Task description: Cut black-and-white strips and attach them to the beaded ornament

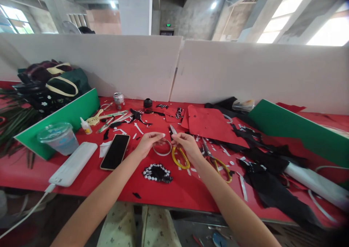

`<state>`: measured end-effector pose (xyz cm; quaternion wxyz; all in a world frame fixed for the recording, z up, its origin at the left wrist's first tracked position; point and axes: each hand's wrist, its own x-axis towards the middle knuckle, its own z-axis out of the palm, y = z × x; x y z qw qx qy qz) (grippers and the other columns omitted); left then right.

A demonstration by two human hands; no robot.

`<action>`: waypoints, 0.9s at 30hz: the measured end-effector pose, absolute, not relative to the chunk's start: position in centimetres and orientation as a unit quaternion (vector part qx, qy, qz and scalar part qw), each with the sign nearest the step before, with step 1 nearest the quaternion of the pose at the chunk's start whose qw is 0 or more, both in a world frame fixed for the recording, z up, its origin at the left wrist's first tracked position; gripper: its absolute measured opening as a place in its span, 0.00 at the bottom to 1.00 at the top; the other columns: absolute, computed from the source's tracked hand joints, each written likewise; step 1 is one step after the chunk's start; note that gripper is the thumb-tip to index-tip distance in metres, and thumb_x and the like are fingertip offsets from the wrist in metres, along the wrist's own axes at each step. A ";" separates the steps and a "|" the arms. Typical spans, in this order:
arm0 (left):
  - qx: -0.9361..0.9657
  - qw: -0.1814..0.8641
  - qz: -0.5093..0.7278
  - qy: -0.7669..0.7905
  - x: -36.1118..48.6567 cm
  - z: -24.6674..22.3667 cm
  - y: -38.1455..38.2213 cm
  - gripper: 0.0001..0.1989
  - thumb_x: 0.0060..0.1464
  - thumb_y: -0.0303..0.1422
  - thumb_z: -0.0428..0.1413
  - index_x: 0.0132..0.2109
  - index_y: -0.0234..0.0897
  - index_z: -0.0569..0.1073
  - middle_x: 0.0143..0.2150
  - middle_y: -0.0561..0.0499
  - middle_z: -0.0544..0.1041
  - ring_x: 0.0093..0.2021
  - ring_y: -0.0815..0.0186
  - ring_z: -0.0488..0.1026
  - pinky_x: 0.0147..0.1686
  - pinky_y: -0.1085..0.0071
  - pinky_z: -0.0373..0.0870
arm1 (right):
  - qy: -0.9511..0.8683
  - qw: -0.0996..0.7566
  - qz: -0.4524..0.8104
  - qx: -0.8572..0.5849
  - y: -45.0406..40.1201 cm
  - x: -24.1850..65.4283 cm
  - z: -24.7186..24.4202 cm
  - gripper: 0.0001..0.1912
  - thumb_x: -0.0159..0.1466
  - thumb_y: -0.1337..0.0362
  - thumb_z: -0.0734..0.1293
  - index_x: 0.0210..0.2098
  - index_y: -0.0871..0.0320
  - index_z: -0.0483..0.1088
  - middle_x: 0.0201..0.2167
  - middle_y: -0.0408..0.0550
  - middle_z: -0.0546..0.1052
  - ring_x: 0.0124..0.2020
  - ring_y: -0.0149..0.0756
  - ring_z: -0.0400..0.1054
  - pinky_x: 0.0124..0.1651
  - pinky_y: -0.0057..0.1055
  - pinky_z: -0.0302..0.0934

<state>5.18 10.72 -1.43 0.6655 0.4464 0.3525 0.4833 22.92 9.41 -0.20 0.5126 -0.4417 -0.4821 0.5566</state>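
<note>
My left hand (150,143) pinches a thin pale ring (163,154), which hangs below its fingers over the red table (174,194). A little to the right, my right hand (185,145) has its fingers closed round yellow-handled scissors (180,164); their blades point up and away from me and the handles hang below the hand. Between my forearms lies a bracelet of silvery beads with black fabric (156,173). Another pair of scissors with yellow handles (222,170) rests to the right of my right hand.
To the left are a black phone (115,151), a white power bank (74,164), a plastic tub (59,138) and a glue bottle (86,126). Red sheets (212,125) and black fabric (275,185) cover the right side. Green dividers (297,130) stand on both sides.
</note>
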 end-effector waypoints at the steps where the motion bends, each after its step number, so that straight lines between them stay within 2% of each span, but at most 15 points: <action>1: 0.447 0.664 0.483 0.354 5.2 -1.4 10.7 0.15 0.41 0.37 0.66 0.36 0.32 0.78 0.31 0.47 0.80 0.31 0.67 0.75 0.37 0.72 0.69 | -0.485 0.517 0.546 -0.447 9.4 22.9 -0.2 0.19 0.48 0.51 0.74 0.18 0.58 0.65 0.16 0.42 0.72 0.16 0.25 0.60 0.21 0.24 0.54; 3: 0.442 0.663 0.485 0.359 5.3 -1.2 10.6 0.16 0.39 0.36 0.67 0.36 0.32 0.78 0.31 0.47 0.79 0.31 0.67 0.75 0.36 0.72 0.69 | -0.490 0.524 0.528 -0.454 9.5 22.8 -0.4 0.20 0.50 0.51 0.72 0.16 0.57 0.63 0.13 0.40 0.68 0.15 0.25 0.58 0.21 0.25 0.53; 4: 0.438 0.664 0.487 0.361 5.3 -1.2 10.6 0.16 0.37 0.36 0.68 0.35 0.32 0.77 0.31 0.48 0.79 0.32 0.67 0.76 0.36 0.71 0.69 | -0.494 0.529 0.520 -0.455 9.6 22.8 -0.5 0.18 0.51 0.52 0.71 0.18 0.57 0.65 0.15 0.41 0.70 0.16 0.26 0.60 0.22 0.25 0.55; 5: 0.433 0.664 0.489 0.363 5.4 -1.1 10.5 0.17 0.36 0.35 0.68 0.35 0.31 0.77 0.30 0.48 0.79 0.32 0.66 0.76 0.36 0.71 0.70 | -0.498 0.534 0.511 -0.454 9.7 22.9 -0.6 0.15 0.52 0.53 0.70 0.21 0.57 0.68 0.19 0.43 0.73 0.20 0.28 0.64 0.25 0.26 0.58; 7: 0.431 0.665 0.489 0.366 5.4 -0.9 10.4 0.17 0.35 0.35 0.69 0.34 0.31 0.77 0.30 0.48 0.79 0.31 0.66 0.76 0.36 0.71 0.70 | -0.510 0.553 0.482 -0.449 10.0 23.1 -0.9 0.11 0.52 0.56 0.69 0.30 0.56 0.73 0.35 0.47 0.78 0.34 0.34 0.71 0.36 0.29 0.63; 9: 0.438 0.666 0.482 0.364 5.3 -0.7 10.3 0.16 0.37 0.36 0.68 0.34 0.31 0.76 0.30 0.47 0.79 0.30 0.67 0.75 0.36 0.71 0.70 | -0.521 0.576 0.450 -0.441 10.3 23.3 -1.2 0.15 0.49 0.59 0.71 0.37 0.54 0.73 0.47 0.48 0.75 0.46 0.37 0.69 0.44 0.31 0.63; 10: 0.442 0.666 0.478 0.364 5.3 -0.7 10.3 0.16 0.39 0.37 0.67 0.33 0.31 0.76 0.30 0.47 0.79 0.29 0.67 0.75 0.36 0.71 0.70 | -0.523 0.581 0.445 -0.438 10.3 23.3 -1.3 0.17 0.48 0.59 0.71 0.38 0.53 0.73 0.47 0.48 0.75 0.46 0.37 0.69 0.45 0.32 0.63; 11: 0.444 0.667 0.474 0.364 5.3 -0.6 10.3 0.16 0.40 0.39 0.66 0.33 0.31 0.76 0.29 0.46 0.79 0.29 0.67 0.75 0.36 0.71 0.70 | -0.521 0.577 0.452 -0.438 10.3 23.2 -1.3 0.18 0.49 0.58 0.71 0.39 0.54 0.72 0.43 0.49 0.76 0.42 0.37 0.71 0.43 0.32 0.63; 13: 0.444 0.668 0.471 0.367 5.3 -0.6 10.3 0.16 0.41 0.40 0.65 0.33 0.32 0.76 0.30 0.46 0.79 0.29 0.67 0.75 0.35 0.70 0.70 | -0.514 0.549 0.476 -0.456 10.2 22.9 -1.3 0.16 0.53 0.52 0.68 0.36 0.55 0.70 0.26 0.46 0.76 0.26 0.35 0.70 0.34 0.33 0.64; 15: 0.444 0.668 0.470 0.369 5.3 -0.7 10.4 0.16 0.43 0.41 0.64 0.33 0.32 0.76 0.30 0.46 0.79 0.30 0.66 0.75 0.35 0.71 0.70 | -0.533 0.515 0.462 -0.487 10.1 22.7 -1.0 0.18 0.59 0.48 0.61 0.33 0.56 0.69 0.15 0.41 0.69 0.16 0.33 0.63 0.26 0.33 0.62; 17: 0.445 0.670 0.467 0.369 5.1 -0.8 10.5 0.16 0.43 0.41 0.64 0.34 0.32 0.76 0.30 0.45 0.80 0.30 0.66 0.76 0.35 0.71 0.70 | -0.592 0.498 0.379 -0.508 10.0 23.3 -0.3 0.15 0.62 0.52 0.58 0.34 0.55 0.69 0.19 0.45 0.72 0.20 0.36 0.66 0.29 0.34 0.63; 20: 0.445 0.661 0.474 0.374 4.5 -0.7 11.0 0.16 0.42 0.41 0.64 0.34 0.32 0.77 0.30 0.45 0.80 0.30 0.65 0.76 0.34 0.71 0.70 | -0.654 0.486 0.179 -0.551 9.4 27.4 0.9 0.11 0.58 0.64 0.61 0.38 0.55 0.72 0.39 0.52 0.76 0.40 0.41 0.70 0.45 0.38 0.62; 21: 0.444 0.654 0.482 0.377 4.3 -0.7 11.1 0.16 0.42 0.41 0.64 0.34 0.32 0.77 0.30 0.45 0.80 0.30 0.65 0.76 0.34 0.72 0.70 | -0.632 0.492 0.122 -0.586 8.8 29.5 1.0 0.12 0.56 0.65 0.60 0.37 0.56 0.72 0.41 0.53 0.76 0.41 0.42 0.70 0.46 0.38 0.61; 24: 0.438 0.639 0.507 0.378 3.5 -0.4 11.5 0.16 0.42 0.41 0.64 0.34 0.32 0.77 0.30 0.46 0.79 0.30 0.65 0.76 0.34 0.71 0.69 | -0.544 0.475 0.052 -0.690 6.4 36.1 0.0 0.16 0.56 0.63 0.60 0.41 0.57 0.72 0.38 0.53 0.77 0.37 0.42 0.71 0.42 0.37 0.62; 27: 0.431 0.637 0.517 0.376 3.2 -0.5 11.7 0.16 0.42 0.40 0.64 0.35 0.31 0.76 0.29 0.46 0.79 0.29 0.66 0.76 0.35 0.70 0.69 | -0.540 0.340 0.096 -0.764 4.0 40.3 -2.5 0.11 0.52 0.61 0.64 0.33 0.55 0.74 0.29 0.51 0.77 0.31 0.43 0.70 0.35 0.35 0.61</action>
